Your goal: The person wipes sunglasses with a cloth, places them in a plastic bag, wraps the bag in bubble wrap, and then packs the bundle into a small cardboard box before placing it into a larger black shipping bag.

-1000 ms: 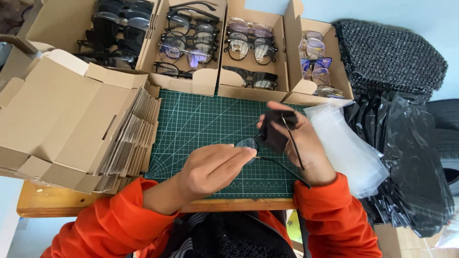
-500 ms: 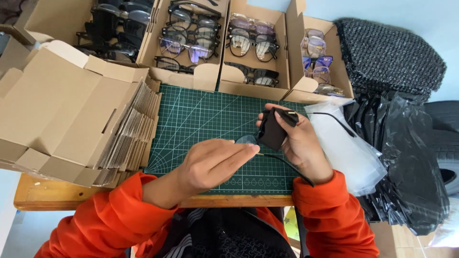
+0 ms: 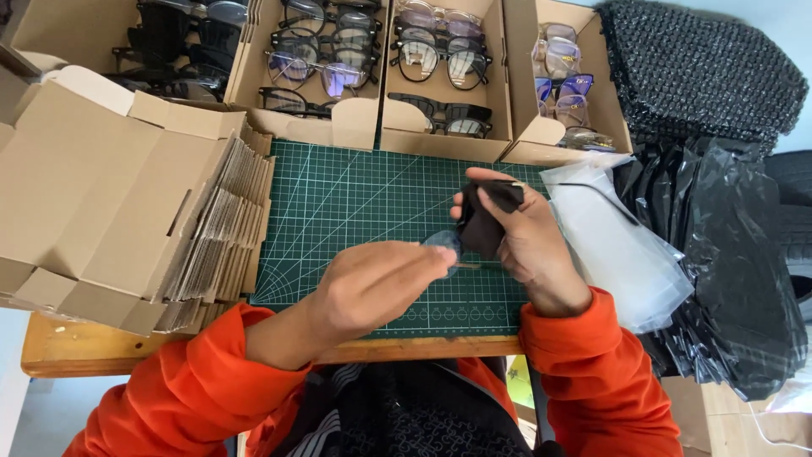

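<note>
Both hands (image 3: 448, 254) hold glasses (image 3: 444, 243) and black cloth (image 3: 484, 222) above green mat (image 3: 338, 211)

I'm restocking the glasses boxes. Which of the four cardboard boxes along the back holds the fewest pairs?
The rightmost box, beside the black mesh stack: it shows only a few light-framed pairs; the others look fuller.

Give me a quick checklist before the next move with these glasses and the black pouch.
1. Right hand grips black pouch: ok.
2. Left hand at the glasses by the pouch: ok.
3. Glasses fully inside pouch: not ok, a lens shows.
4. Glasses arms folded: cannot tell.
5. Bare space on the green cutting mat: ok.
6. Clear bags lie beside right hand: ok.
</note>
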